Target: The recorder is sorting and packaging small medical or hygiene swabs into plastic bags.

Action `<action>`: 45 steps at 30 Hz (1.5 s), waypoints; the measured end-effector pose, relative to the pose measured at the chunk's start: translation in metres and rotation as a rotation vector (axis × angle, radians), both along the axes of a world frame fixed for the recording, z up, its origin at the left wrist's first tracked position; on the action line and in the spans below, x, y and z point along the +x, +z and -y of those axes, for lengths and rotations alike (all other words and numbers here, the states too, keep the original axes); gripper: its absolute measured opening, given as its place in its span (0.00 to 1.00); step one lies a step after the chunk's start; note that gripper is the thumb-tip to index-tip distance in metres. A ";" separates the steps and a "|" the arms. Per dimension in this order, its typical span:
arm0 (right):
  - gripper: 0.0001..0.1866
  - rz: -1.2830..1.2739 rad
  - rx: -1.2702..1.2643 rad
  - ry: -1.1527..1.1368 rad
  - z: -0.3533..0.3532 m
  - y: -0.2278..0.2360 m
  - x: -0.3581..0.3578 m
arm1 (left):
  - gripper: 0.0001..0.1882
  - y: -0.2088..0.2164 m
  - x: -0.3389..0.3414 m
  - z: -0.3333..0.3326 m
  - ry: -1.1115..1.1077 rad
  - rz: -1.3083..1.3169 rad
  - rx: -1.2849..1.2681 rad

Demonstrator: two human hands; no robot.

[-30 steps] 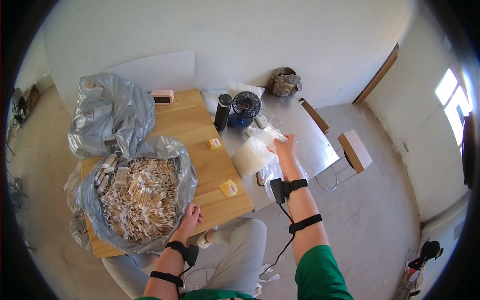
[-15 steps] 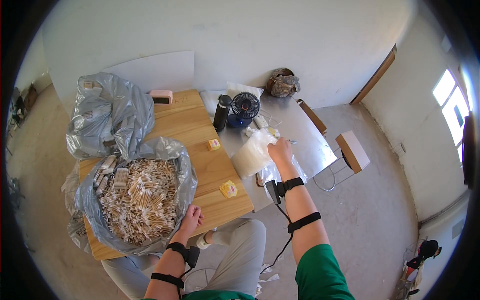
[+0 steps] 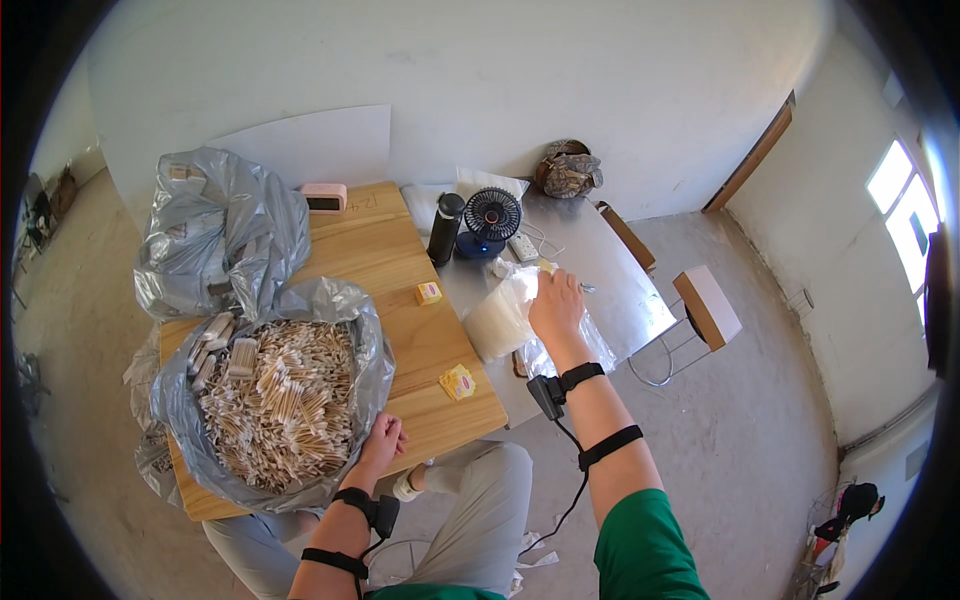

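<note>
My left hand (image 3: 384, 440) rests at the front edge of the wooden table (image 3: 440, 335), beside a grey plastic bag (image 3: 372, 365). Its fingers are curled in, and nothing shows in them. Loose cotton swabs (image 3: 290, 410) heap up inside that bag, with a few packed bundles at its far left. Reaching out over the metal table, my right hand (image 3: 557, 305) is at a stack of clear plastic bags (image 3: 497, 322). Its fingers bend down, and what they grip is hidden. A small yellow thing (image 3: 547, 265) shows just beyond the fingertips.
Yellow-and-white cards (image 3: 457, 382) and a small yellow box (image 3: 428, 293) lie on the wood. A black bottle (image 3: 446, 230), a fan (image 3: 492, 216) and a power strip (image 3: 522, 247) stand beyond my right hand. Another grey bag (image 3: 215, 225) sits at the far left, near a pink clock (image 3: 324, 198).
My right hand has shifted slightly and turned, its back now facing up and its fingers pointing away over the plastic. My left hand has stayed put.
</note>
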State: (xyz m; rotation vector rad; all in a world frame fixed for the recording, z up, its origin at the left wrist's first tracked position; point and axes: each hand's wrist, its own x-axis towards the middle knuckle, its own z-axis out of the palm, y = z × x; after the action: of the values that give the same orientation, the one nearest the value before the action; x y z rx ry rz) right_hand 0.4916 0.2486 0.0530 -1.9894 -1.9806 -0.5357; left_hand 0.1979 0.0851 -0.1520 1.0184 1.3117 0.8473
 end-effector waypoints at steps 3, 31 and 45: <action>0.11 -0.055 -0.091 0.126 0.001 0.003 -0.006 | 0.06 0.002 0.001 0.001 0.009 0.009 0.011; 0.07 -0.378 -0.405 0.130 -0.028 0.002 0.014 | 0.07 -0.008 0.000 0.001 0.003 0.028 0.000; 0.03 -0.917 0.016 0.252 0.084 -0.018 -0.024 | 0.07 -0.043 0.009 0.009 0.075 -0.026 0.298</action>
State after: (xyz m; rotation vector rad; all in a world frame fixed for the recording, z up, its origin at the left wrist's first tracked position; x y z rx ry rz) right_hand 0.4677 0.1651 0.0349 -1.5042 -1.5528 0.3730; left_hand 0.2070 0.0764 -0.1946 1.2212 1.2751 1.1136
